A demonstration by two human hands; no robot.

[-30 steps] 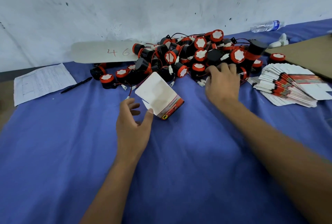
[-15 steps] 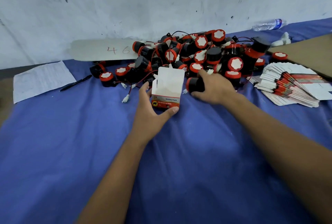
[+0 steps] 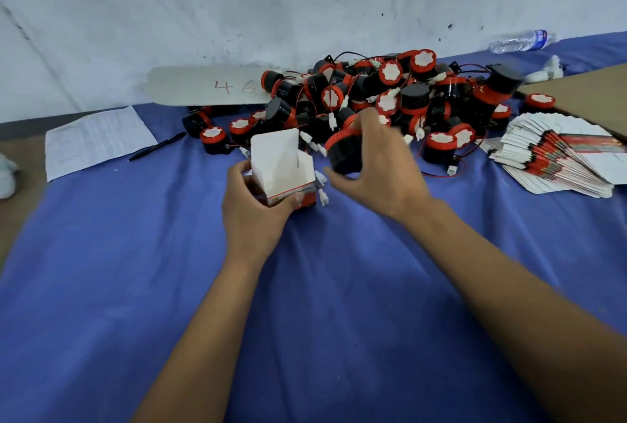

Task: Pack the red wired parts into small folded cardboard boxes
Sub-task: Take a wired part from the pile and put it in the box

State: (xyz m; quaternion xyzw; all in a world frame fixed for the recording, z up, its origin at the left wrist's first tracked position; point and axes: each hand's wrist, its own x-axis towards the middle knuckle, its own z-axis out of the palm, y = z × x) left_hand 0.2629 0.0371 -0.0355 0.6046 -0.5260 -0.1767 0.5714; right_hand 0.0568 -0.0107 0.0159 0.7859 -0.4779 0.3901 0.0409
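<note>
At centre of worktop (image 3: 169, 287), left hand (image 3: 252, 209) grips the erected box (image 3: 283, 168), top flap open. Right hand (image 3: 380, 165) is clamped on one red wired part (image 3: 342, 151) beside the opening, not yet inserted. Pile of parts (image 3: 390, 100) and flat box stack (image 3: 556, 158) remain: est. early stage; no packed boxes in view.

left grip (image 3: 252, 200): curled, holding | right grip (image 3: 373, 165): curled, holding | forearms extended

Dim, flat indoor light, soft shadows, wide-angle bending at edges, motion blur on hands
</note>
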